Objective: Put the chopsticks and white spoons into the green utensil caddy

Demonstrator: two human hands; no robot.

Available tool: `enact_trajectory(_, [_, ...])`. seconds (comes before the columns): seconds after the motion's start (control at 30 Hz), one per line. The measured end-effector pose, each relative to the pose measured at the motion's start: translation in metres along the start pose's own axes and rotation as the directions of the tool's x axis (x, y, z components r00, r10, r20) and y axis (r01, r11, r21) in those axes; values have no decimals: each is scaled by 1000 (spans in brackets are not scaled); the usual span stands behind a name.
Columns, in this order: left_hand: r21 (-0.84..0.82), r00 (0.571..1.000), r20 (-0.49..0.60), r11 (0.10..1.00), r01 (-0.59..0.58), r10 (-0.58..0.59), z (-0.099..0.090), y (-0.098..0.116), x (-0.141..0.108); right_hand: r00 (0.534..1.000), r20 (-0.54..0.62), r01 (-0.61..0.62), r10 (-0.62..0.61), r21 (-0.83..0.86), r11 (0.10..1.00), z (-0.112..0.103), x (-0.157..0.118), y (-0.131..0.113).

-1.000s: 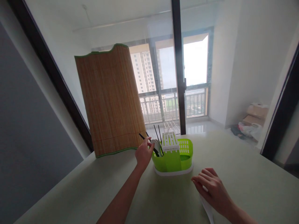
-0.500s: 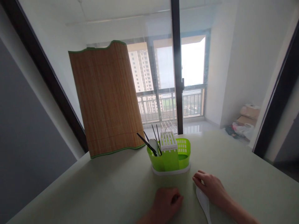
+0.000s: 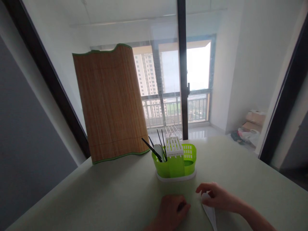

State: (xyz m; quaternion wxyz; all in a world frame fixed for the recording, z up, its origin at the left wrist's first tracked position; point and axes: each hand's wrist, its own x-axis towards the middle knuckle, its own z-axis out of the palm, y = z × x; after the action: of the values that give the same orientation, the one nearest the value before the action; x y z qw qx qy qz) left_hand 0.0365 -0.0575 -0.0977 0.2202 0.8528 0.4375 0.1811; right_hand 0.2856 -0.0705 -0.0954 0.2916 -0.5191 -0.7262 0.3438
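Observation:
A white spoon [image 3: 210, 213] lies at the front right of the table, its bowl away from me and its handle running off the bottom edge. My right hand [image 3: 214, 195] arches over the bowl, fingers bent and spread apart from the thumb, which is close against the spoon. Whether it touches cannot be made out. Left of it, my left hand [image 3: 172, 208] rests on the table in a loose fist with nothing visible inside. Beyond both hands stands a bright green utensil basket [image 3: 175, 166] with a white base. Black chopsticks [image 3: 151, 149] and another white spoon [image 3: 158, 150] stand in its left compartment.
A white slatted piece [image 3: 173, 146] tops the basket's middle section. Behind, to the left, a green-edged bamboo mat [image 3: 110, 106] stands upright on the pale table [image 3: 96, 192]. Past the table are a dark-framed glass door [image 3: 182, 70] and some boxes and bags [image 3: 250, 128] on the floor.
My right hand's fingers have lifted and spread from their earlier curled rest at the spoon's tip, and now arch over the bowl. The left hand has barely moved.

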Motion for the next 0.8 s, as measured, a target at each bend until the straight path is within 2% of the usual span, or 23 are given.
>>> enact_trajectory(0.13, [-71,1000,-17,997,12,-14,-5,3,0,999,-13,-44,45,106,993,7,3,0])
enact_trajectory(0.23, [-185,999,-33,983,9,-16,-7,4,0,982,-188,47,-27,104,993,16,7,-13])
enact_trajectory(0.27, [-227,999,-40,974,4,-14,-7,4,0,957,-280,100,-73,82,992,18,7,-20])
enact_trajectory(0.33, [-316,998,-56,949,-15,-3,-6,4,-1,873,-450,212,-187,6,977,23,5,-32])
enact_trajectory(0.43, [-437,997,-73,898,-57,27,-1,5,-2,743,-569,363,-351,-99,927,28,-2,-47])
enact_trajectory(0.5, [-489,995,-82,868,-85,51,2,6,-2,694,-573,434,-436,-150,888,30,-8,-53])
enact_trajectory(0.67, [-555,991,-127,824,-111,47,4,11,-5,626,-530,513,-571,-272,814,32,-18,-62])
enact_trajectory(0.8, [-558,989,-145,825,-88,7,4,17,-10,573,-509,547,-642,-346,762,35,-19,-67])
